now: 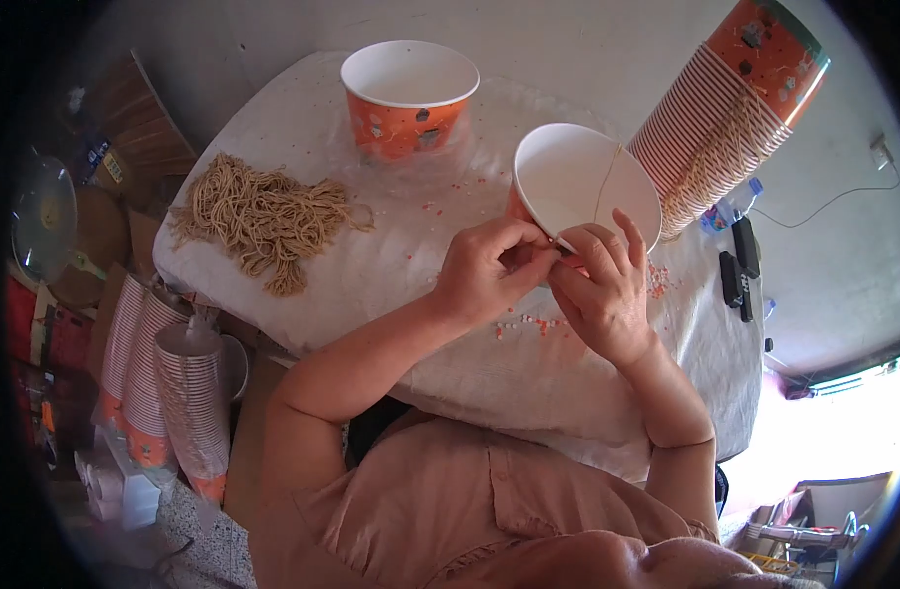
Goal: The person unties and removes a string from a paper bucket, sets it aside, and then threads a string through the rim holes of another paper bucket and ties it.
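Observation:
A white-lined orange paper bucket point(558, 167) stands tilted towards me on the table. A thin tan cord point(605, 182) runs from its far rim down across the opening to my right hand point(602, 290). My right thumb and index finger are closed on the cord at the near rim, with the other fingers raised. My left hand point(499, 270) pinches at the same spot, its fingertips meeting the right ones; what lies between them is too small to make out. A second orange paper bucket point(406, 128) stands upright farther back, on clear plastic.
A heap of tan cords point(263, 216) lies on the left of the cloth-covered table point(371, 265). Small orange and white bits point(533, 322) are scattered near my hands. A tall stack of buckets point(715, 128) leans at the right. More stacked buckets point(190, 383) stand on the floor at left.

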Motion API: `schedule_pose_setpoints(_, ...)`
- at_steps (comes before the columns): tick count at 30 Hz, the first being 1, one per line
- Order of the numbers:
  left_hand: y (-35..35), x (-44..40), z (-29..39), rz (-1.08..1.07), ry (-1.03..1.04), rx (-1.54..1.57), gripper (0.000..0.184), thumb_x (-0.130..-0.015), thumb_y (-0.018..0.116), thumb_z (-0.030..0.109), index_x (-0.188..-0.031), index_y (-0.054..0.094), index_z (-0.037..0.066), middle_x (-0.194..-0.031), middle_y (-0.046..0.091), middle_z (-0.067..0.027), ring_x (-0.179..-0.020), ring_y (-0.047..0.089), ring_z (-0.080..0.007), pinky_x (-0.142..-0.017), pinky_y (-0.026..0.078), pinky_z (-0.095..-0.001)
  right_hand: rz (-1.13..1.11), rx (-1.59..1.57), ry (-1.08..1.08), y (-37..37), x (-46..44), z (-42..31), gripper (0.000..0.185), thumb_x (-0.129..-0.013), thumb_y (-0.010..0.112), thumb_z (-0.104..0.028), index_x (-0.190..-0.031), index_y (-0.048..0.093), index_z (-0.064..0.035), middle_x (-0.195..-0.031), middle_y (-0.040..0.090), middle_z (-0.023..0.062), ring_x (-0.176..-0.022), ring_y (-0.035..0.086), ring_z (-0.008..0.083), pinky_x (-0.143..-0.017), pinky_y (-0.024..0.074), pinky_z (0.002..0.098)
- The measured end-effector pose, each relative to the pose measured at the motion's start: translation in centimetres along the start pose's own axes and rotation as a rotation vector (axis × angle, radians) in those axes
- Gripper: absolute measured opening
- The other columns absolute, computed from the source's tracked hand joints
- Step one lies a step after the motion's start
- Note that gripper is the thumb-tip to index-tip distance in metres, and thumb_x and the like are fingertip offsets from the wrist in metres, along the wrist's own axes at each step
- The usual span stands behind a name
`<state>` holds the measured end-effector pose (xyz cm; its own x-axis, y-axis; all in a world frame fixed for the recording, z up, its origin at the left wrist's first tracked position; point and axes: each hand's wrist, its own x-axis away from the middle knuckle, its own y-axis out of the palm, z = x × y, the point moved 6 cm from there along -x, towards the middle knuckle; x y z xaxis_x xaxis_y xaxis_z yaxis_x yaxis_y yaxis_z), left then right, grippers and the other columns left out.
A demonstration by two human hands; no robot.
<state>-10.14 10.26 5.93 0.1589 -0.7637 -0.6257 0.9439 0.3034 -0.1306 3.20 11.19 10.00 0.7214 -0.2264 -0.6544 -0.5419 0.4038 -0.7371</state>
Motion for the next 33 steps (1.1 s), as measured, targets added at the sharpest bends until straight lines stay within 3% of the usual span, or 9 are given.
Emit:
schedule_pose_setpoints(9,0.0,0.1,-0.8,-0.065,-0.119,0.072,0.004,-0.084,0.065,-0.001,-0.089,0.065,-0.001,-0.076,0.065,0.0002,-0.065,0.055,-0.0018,-0.055,0.045,-0.0196,0.008,-0.016,-0.001,-0.1,0.0,0.1,0.016,-0.066,0.072,-0.014,-0.081,0.065,-0.0138,-0.108,0.058,0.0018,-0.106,0.057,0.0203,-0.104,0.0345,0.054)
schedule_pose_setpoints(19,0.3,0.2,-0.4,-0.094,-0.108,0.112,0.007,-0.087,0.065,0.002,-0.092,0.066,-0.002,-0.078,0.065,-0.0002,-0.066,0.057,-0.0027,-0.058,0.047,-0.0197,-0.006,-0.03,0.001,-0.2,0.0,0.1,0.017,-0.065,0.072,-0.013,-0.08,0.066,-0.0141,-0.109,0.058,0.0025,-0.105,0.057,0.0204,-0.104,0.0341,0.0539)
schedule_pose_setpoints(21,0.2,0.1,-0.6,-0.068,-0.202,0.151,0.009,-0.085,0.068,0.007,-0.088,0.067,-0.001,-0.073,0.064,-0.0011,-0.064,0.056,-0.0036,-0.056,0.046,-0.0213,0.012,-0.053,-0.006,-0.5,0.0,-0.1,0.016,-0.064,0.072,-0.013,-0.079,0.067,-0.0146,-0.11,0.058,0.0028,-0.106,0.057,0.0201,-0.105,0.0336,0.0539)
schedule_pose_setpoints(27,0.4,0.3,-1.7,-0.06,-0.353,0.318,0.009,-0.087,0.067,0.006,-0.089,0.066,-0.002,-0.075,0.066,-0.0009,-0.066,0.058,-0.0039,-0.059,0.048,-0.0207,0.033,-0.059,-0.024,-0.4,0.0,-0.1,0.016,-0.064,0.073,-0.014,-0.08,0.068,-0.0153,-0.111,0.058,0.0031,-0.106,0.057,0.0198,-0.106,0.0329,0.0543)
schedule_pose_setpoints(33,0.3,0.3,-1.5,-0.076,-0.346,0.339,0.011,-0.089,0.064,0.006,-0.095,0.064,-0.003,-0.082,0.068,-0.0045,-0.071,0.06,-0.0048,-0.06,0.049,-0.0195,0.019,-0.024,-0.014,-0.4,0.0,-0.1,0.016,-0.064,0.072,-0.016,-0.08,0.068,-0.015,-0.112,0.058,0.0032,-0.106,0.057,0.0193,-0.106,0.0331,0.0555)
